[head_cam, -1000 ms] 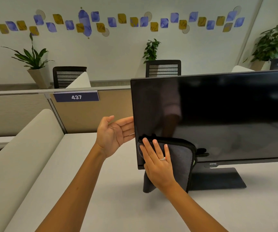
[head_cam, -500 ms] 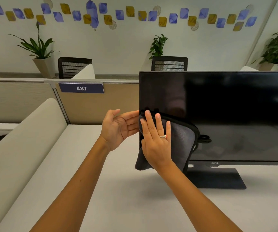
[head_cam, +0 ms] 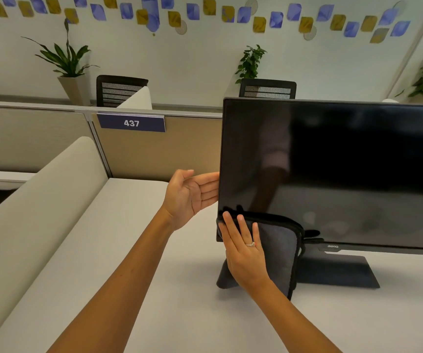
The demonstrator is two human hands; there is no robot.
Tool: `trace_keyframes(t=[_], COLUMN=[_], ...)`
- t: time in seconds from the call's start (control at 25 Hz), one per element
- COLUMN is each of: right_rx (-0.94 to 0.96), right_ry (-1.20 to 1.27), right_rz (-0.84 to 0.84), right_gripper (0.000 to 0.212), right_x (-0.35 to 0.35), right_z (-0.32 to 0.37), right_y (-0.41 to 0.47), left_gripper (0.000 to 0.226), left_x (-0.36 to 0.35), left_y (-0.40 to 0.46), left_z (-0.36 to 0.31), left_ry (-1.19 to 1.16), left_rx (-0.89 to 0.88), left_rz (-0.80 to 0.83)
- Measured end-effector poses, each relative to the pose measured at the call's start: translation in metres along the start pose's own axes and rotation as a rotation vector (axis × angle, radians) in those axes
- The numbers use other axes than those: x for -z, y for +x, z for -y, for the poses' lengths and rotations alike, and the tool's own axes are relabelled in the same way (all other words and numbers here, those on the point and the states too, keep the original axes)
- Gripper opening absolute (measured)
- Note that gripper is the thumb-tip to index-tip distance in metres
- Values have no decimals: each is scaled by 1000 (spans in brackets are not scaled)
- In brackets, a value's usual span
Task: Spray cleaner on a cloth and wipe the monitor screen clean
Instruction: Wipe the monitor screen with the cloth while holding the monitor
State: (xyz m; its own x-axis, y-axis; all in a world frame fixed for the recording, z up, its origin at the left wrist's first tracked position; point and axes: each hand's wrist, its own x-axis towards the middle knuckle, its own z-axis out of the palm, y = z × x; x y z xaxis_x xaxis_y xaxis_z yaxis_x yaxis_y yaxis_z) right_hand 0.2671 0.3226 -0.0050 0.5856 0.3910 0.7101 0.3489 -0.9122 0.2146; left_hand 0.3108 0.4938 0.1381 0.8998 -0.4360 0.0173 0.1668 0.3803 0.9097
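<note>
Wiping step underway: right hand (head_cam: 246,253), fingers flat & straight, presses grey cloth (head_cam: 277,253) on monitor (head_cam: 345,161) screen's near-left bottom corner. Left hand (head_cam: 190,197), fingers straight, steadies left bezel, gripping nothing. Next prob: sweep cloth rightward w/ even pressure.

An open-plan office: behind the monitor (head_cam: 332,174) run cubicle partitions (head_cam: 154,149) with a "437" number plate (head_cam: 131,123), mesh office chairs (head_cam: 118,90) and potted plants (head_cam: 65,62).
</note>
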Motion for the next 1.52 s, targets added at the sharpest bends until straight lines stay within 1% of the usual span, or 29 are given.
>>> trace_keyframes(t=[0.08, 0.12, 0.2, 0.24, 0.44, 0.52, 0.64, 0.8, 0.96, 1.16, 1.28, 1.36, 1.52], right_rx=[-8, -29, -107, -149, -278, -315, -326, -246, -206, -142, -129, -141, -256], right_ry=[-11, -23, -37, -31, -10, 27, 46, 20, 32, 4, 0, -5, 0], right_rz=[1, -16, -82, -109, -248, -276, -231, -158, -103, -16, 22, 25, 30], right_gripper=[80, 73, 52, 46, 45, 44, 44, 41, 41, 47, 42, 36, 34], right_x=[-4, -5, -5, -2, 22, 30, 32, 22, 12, 8, 11, 15, 26], right_z=[1, 2, 5, 7, 0, -3, -3, 2, 6, 5, 1, -7, -35], right_y=[-4, -5, -5, -3, 40, 58, 60, 27, 4, -18, -21, -23, -40], left_gripper=[63, 63, 62, 61, 61, 61, 60, 60, 58, 54, 52, 52, 54], left_x=[3, 4, 7, 7, 13, 14, 16, 15, 12, 9, 9, 10, 18], left_y=[-2, -2, -3, -3, -6, -7, -8, -9, -7, -8, -11, -14, -24], left_z=[9, 13, 19, 22, 42, 48, 55, 59, 60, 64, 69, 75, 81], left_ry=[7, 6, 14, 22, 44, 41, 42, 48, 103, 105, 129, 148, 129], left_rx=[26, 35, 46, 53, 114, 139, 155, 149, 130, 112, 107, 112, 131], left_rz=[-10, -17, -38, -49, -92, -111, -131, -122, -162, -205, -234, -241, -267])
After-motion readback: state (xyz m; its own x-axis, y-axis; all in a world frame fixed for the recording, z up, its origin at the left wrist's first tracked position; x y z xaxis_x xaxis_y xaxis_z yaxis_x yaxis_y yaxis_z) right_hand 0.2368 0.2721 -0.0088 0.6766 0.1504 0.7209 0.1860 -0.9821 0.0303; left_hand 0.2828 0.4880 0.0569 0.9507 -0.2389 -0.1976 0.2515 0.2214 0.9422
